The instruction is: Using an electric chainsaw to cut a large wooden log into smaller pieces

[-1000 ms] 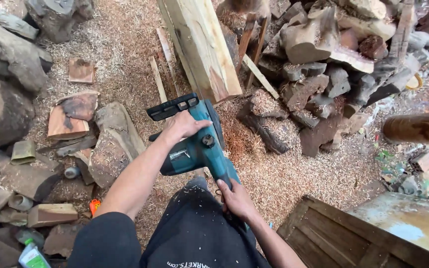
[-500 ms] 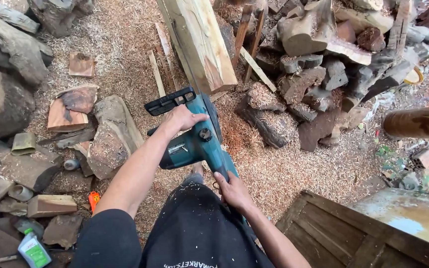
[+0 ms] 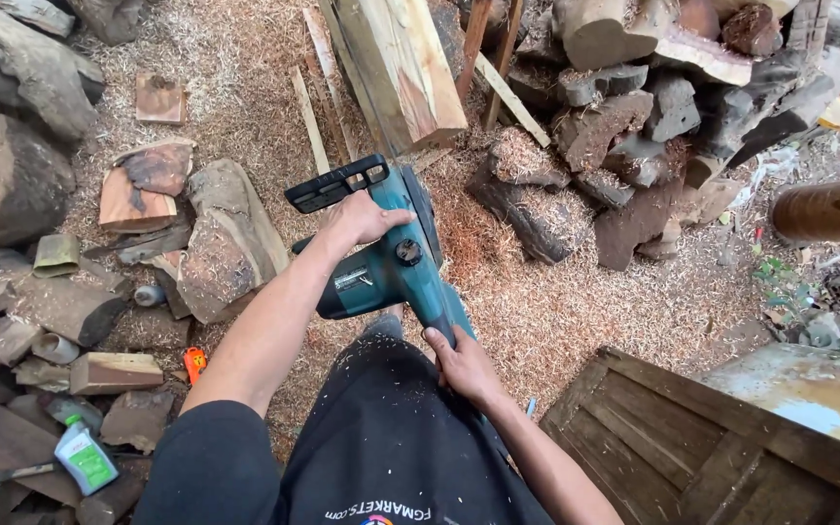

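left hand (image 3: 360, 220), arm stretched forward, curls its fingers over the front handle of the teal chainsaw (image 3: 391, 258); right hand (image 3: 463, 365) grips the rear handle, seemingly fully wrapped, above sawdust.

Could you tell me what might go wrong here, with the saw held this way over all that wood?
The chainsaw is held close to the body in bare hands: left hand on the front handle, right hand on the rear grip, so a slip could bring it near the legs. Loose wood offcuts and sawdust underfoot may make footing unsteady.
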